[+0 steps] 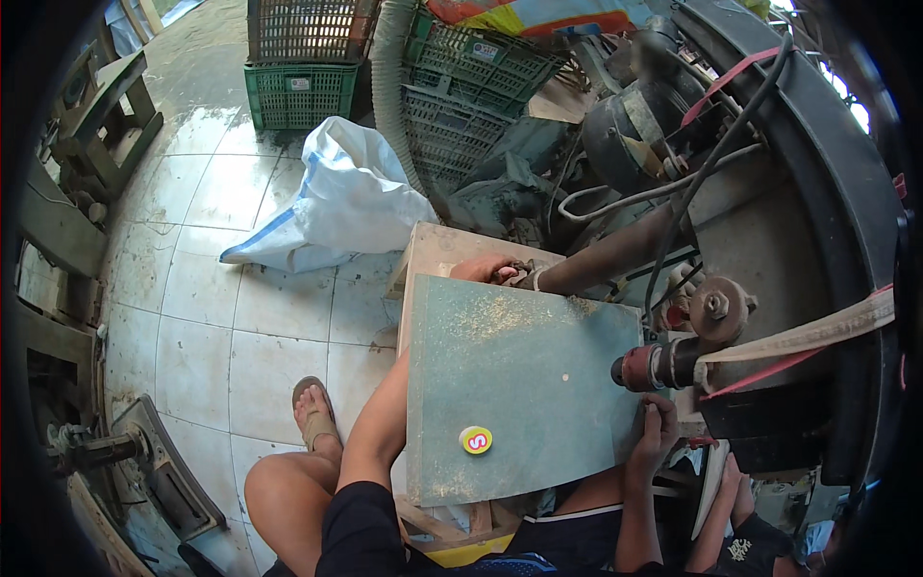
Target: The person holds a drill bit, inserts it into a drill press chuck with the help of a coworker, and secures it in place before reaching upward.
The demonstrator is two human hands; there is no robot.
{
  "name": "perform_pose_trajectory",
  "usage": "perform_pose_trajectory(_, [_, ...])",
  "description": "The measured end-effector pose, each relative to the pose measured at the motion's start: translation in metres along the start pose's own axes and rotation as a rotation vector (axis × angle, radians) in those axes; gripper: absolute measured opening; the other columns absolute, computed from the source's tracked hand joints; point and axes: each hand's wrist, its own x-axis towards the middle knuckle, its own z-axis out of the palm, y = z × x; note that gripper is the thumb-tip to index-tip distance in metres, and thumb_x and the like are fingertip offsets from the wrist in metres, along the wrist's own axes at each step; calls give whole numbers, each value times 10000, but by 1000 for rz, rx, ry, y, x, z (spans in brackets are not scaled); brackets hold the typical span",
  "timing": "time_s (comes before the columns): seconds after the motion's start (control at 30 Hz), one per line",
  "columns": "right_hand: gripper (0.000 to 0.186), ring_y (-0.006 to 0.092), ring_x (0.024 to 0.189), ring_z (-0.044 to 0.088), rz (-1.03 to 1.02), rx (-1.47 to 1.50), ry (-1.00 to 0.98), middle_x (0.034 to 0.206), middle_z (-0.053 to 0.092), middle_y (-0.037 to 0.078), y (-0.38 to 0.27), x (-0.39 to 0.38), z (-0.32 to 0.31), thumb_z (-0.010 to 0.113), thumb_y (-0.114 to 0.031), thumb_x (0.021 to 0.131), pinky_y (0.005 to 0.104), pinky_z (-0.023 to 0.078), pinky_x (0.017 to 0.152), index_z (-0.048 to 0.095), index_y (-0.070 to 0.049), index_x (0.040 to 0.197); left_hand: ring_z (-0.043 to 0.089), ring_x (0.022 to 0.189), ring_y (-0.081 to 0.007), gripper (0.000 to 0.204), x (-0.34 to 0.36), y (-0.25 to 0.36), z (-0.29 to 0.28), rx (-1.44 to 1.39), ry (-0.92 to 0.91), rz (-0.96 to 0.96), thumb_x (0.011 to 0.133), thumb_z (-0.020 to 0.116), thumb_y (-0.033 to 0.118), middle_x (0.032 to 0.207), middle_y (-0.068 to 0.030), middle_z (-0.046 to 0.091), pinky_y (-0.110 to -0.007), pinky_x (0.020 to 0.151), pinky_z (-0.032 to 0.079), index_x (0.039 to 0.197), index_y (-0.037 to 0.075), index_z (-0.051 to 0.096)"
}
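A white, blue-edged sack (356, 216) lies on the tiled floor (192, 361); beyond it, a ribbed hose (390, 91) runs beside a brown crate (310, 34) stacked on a green crate (296, 108).

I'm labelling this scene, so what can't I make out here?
In the head view:
- Left arm: far part hidden by the green board.
- Left hand: too small and shadowed to tell its grip.
- White sack: inside hidden by its folds.
- Co-worker: cut off by the picture's edge.

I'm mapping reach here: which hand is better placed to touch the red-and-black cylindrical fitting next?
Right, probably: the right hand is close to that fitting, while the left hand is beyond the far edge of the flat grey-green board.
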Motion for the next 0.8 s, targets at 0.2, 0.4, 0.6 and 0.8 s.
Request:
perform_pose_trajectory(0.2, [162,102,846,524,-50,-21,-16,902,599,21,6,3,-2,484,-47,911,236,399,790,636,4,933,660,881,-257,303,-4,1,-1,-49,42,76,811,677,204,946,-129,673,-349,757,504,1067,45,650])
perform_pose_trajectory(0.4, [168,100,847,519,-33,-75,-16,879,589,17,6,3,-1,480,-61,914,237,393,792,636,-1,932,669,835,-228,339,-9,0,0,26,4,25,799,701,217,934,-111,683,-328,730,523,1091,51,657])
perform_pose_trajectory(0.6, [169,108,877,522,-9,-2,-11,915,591,24,6,0,-1,477,-64,923,244,396,823,634,-5,943,652,829,-139,294,-4,19,-2,-58,-152,-390,947,588,273,905,-73,696,-279,719,512,1113,42,659])
perform_pose_trajectory(0.8, [160,113,914,528,-47,57,-6,965,590,32,21,3,-7,493,-72,935,250,401,858,629,-5,987,665,815,-164,362,33,40,-37,-177,-439,-691,956,564,304,871,-122,708,-303,706,501,1040,-24,692])
